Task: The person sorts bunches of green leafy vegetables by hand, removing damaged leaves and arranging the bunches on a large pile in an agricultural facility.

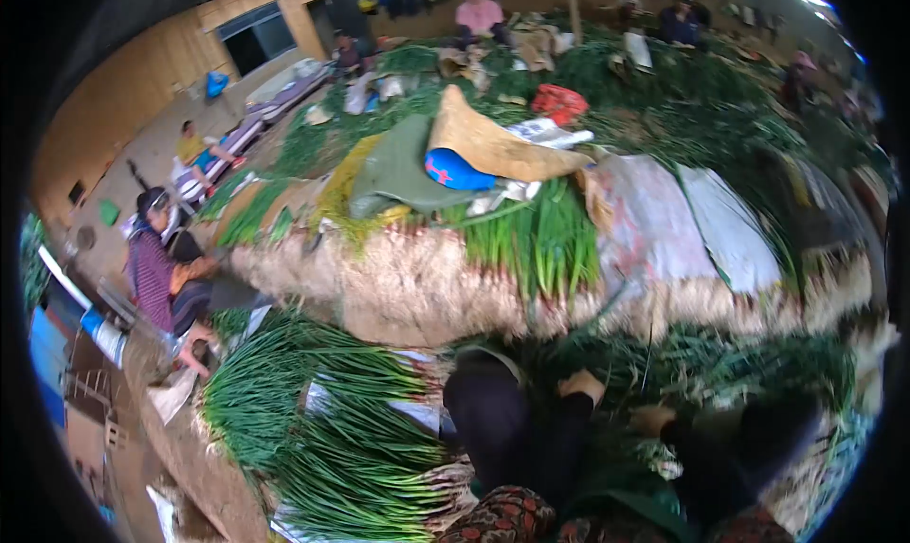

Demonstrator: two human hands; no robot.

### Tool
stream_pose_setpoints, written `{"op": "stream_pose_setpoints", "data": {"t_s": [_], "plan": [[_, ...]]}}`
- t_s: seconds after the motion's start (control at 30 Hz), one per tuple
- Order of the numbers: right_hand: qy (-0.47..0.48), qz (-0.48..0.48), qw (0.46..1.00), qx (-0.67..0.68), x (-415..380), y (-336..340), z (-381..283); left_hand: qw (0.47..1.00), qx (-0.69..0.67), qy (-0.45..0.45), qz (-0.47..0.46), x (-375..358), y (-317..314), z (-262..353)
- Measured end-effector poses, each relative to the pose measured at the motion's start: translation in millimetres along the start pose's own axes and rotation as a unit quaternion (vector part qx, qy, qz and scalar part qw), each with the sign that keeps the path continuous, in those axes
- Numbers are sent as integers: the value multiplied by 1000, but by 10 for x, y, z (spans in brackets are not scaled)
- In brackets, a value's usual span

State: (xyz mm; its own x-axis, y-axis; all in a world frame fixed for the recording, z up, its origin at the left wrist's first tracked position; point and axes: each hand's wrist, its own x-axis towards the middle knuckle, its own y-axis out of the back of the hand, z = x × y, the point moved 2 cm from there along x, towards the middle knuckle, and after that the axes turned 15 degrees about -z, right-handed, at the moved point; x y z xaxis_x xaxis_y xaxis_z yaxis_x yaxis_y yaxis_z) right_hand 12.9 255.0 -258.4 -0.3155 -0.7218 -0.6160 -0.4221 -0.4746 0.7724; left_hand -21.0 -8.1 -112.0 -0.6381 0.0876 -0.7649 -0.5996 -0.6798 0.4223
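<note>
Both my arms are in dark sleeves and reach into a loose pile of green scallions (pixel 682 353) in front of me. My left hand (pixel 580 384) looks curled, with its knuckles up, at the near edge of the greens. A little to its right, my right hand (pixel 652 418) rests low among the stalks. The picture is blurred, so what either hand holds is unclear. To my left lies a big bundle of scallions (pixel 332 429) with long green leaves and pale roots.
A long heap of scallions (pixel 531 240) with white roots facing me runs across the middle. Tarps, sacks (pixel 654 221), a blue cap (pixel 455 171) and a red bag (pixel 557 100) lie on it. A person in a striped top (pixel 156 273) works at left. More people sit beyond the heap.
</note>
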Motion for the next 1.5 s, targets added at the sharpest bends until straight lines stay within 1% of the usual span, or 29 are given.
{"op": "stream_pose_setpoints", "data": {"t_s": [0.03,0.07,0.1,0.13,0.17,0.2,0.27,0.3,0.33,0.4,0.43,0.47,0.53,0.57,0.6,0.67,0.8,0.87,0.93,1.07,1.17,1.2,1.23,1.27,1.3,1.33,1.37,1.47,1.5], "plan": [[-122,-106,977,139,-502,667,-15,999,26,-15,21,-145,-19,148],[-161,-107,970,148,-769,1224,-50,997,56,-39,33,-314,-125,286],[-198,-94,965,142,-1014,1721,43,989,106,-85,58,-200,-300,286],[-238,-78,958,138,-1286,2182,126,984,60,-169,20,-167,-388,317],[-286,-68,945,146,-1662,2593,113,965,55,-256,31,-200,-565,332],[-340,-62,929,133,-1987,3017,346,938,14,-344,31,-419,-528,410],[-438,-74,889,106,-2661,3716,506,924,18,-375,-68,-18,-729,179],[-463,-84,879,77,-2928,4021,524,927,70,-350,-114,235,-826,-33],[-433,-56,900,-2,-3205,3877,1133,902,173,-379,-115,135,-911,122],[-356,-111,901,-221,-3711,4316,358,909,227,-341,-75,-199,-860,90],[-332,-28,939,-83,-3882,4134,638,910,247,-320,-93,-305,-842,117],[-295,56,952,63,-4036,3728,1019,903,264,-319,-117,-380,-823,138],[-397,19,905,149,-4188,3238,892,893,296,-324,-102,-508,-865,115],[-426,-5,886,183,-4159,2992,837,902,302,-286,-116,-562,-894,111],[-433,-20,875,218,-4089,2708,837,897,320,-283,-116,-580,-912,123],[-413,-43,864,285,-3799,2134,836,897,324,-251,-167,-275,-918,38],[-335,-72,860,379,-3010,1489,783,917,241,-259,-186,-120,-813,-21],[-320,-68,853,407,-2687,1344,786,931,193,-242,-194,-86,-794,-31],[-330,-34,844,422,-2485,1340,892,951,119,-224,-180,-44,-780,-73],[-388,125,808,426,-2468,1548,1401,971,-116,-176,-112,59,-617,-271],[-445,309,793,279,-2360,1539,1890,934,-316,-163,-41,138,-425,-286],[-466,326,787,240,-2369,1714,2005,912,-372,-174,-16,189,-349,-240],[-516,302,770,221,-2161,1664,2287,889,-419,-186,10,229,-294,-164],[-512,258,775,265,-1965,1597,2562,867,-452,-204,36,257,-231,-92],[-508,281,782,228,-1922,1662,2675,855,-464,-222,61,306,-158,1],[-502,304,786,192,-1874,1731,2783,854,-453,-240,87,324,-68,143],[-516,349,761,181,-1809,1755,2908,862,-425,-252,111,321,21,254],[-450,366,785,220,-1831,1702,3205,923,-183,-271,202,201,370,880],[-436,334,756,355,-1964,1774,3274,902,-63,-347,251,1,514,1237]]}}
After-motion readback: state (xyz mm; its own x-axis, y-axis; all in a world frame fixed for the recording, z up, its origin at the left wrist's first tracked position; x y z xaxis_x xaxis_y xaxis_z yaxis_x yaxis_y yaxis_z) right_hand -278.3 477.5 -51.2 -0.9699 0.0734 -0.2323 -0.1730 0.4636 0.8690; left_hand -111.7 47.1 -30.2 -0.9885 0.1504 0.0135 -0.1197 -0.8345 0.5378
